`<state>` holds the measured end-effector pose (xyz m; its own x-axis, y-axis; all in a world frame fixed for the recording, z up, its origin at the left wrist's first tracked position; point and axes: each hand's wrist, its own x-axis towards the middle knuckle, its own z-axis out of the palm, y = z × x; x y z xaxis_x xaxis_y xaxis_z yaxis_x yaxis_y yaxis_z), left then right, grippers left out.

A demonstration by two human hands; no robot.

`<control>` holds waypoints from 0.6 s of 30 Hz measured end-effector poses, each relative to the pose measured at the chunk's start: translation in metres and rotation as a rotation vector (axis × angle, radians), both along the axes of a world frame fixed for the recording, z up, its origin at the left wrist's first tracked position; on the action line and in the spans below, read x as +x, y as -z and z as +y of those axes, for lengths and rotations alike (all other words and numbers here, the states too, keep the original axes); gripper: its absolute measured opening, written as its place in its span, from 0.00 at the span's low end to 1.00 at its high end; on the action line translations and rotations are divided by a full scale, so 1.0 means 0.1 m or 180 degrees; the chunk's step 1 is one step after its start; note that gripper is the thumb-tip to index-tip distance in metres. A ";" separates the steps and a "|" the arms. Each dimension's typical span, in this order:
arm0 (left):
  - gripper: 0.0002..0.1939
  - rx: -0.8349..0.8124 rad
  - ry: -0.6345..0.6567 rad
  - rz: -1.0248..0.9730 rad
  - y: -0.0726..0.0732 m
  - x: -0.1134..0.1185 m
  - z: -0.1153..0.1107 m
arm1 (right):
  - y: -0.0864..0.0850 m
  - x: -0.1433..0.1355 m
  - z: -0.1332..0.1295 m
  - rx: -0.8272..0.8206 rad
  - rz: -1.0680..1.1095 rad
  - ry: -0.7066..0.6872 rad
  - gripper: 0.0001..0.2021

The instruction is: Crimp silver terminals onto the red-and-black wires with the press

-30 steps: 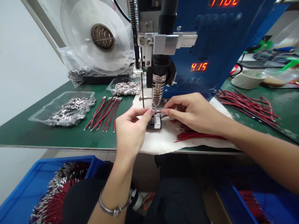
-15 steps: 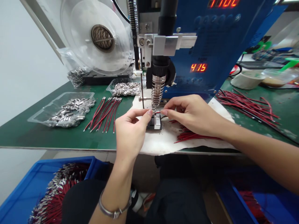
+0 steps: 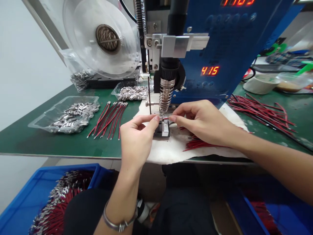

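Under the spring-wrapped tip of a soldering machine (image 3: 167, 94), my two hands meet over a small metal fixture (image 3: 165, 128). My left hand (image 3: 139, 135) is closed in a pinch on a small metal connector (image 3: 160, 118), mostly hidden by the thumb. Between finger and thumb, my right hand (image 3: 204, 120) grips a short red wire (image 3: 166, 118) whose end meets the connector. Below my right hand, a bundle of red and black wires (image 3: 195, 143) lies on white cloth (image 3: 166, 153). Left of my hands, several wires with metal connectors (image 3: 112, 119) rest in a row.
Two clear trays of metal connectors, one nearer (image 3: 41, 122) and one farther (image 3: 116, 89), sit on the green table (image 3: 17, 137). A large reel (image 3: 80, 29) stands behind. More wires (image 3: 261, 112) lie right. Blue bins (image 3: 22, 192) hold wires below.
Both hands keep nearly the same place and grip. The machine appears slightly farther right and its upper display's last digit has changed.
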<state>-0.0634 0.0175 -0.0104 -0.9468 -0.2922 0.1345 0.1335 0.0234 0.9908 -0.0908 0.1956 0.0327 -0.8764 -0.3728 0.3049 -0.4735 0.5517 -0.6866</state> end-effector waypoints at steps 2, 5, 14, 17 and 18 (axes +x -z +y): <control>0.11 0.0009 0.0007 0.0011 0.00 -0.01 0.00 | 0.00 0.00 0.00 -0.0018 -0.0020 0.0032 0.10; 0.11 0.0044 0.0014 0.0001 0.00 -0.01 0.01 | 0.01 0.00 -0.01 -0.0028 -0.0057 0.0031 0.10; 0.10 0.0105 0.0016 0.0032 -0.01 0.00 0.01 | 0.02 0.01 0.00 -0.0041 -0.0080 0.0043 0.11; 0.10 0.0086 0.0006 0.0037 -0.01 0.00 0.01 | 0.01 0.01 -0.01 -0.0055 -0.0100 0.0021 0.11; 0.10 0.0075 -0.0001 0.0035 -0.01 0.00 0.01 | 0.01 0.01 -0.01 -0.0059 -0.0109 0.0015 0.11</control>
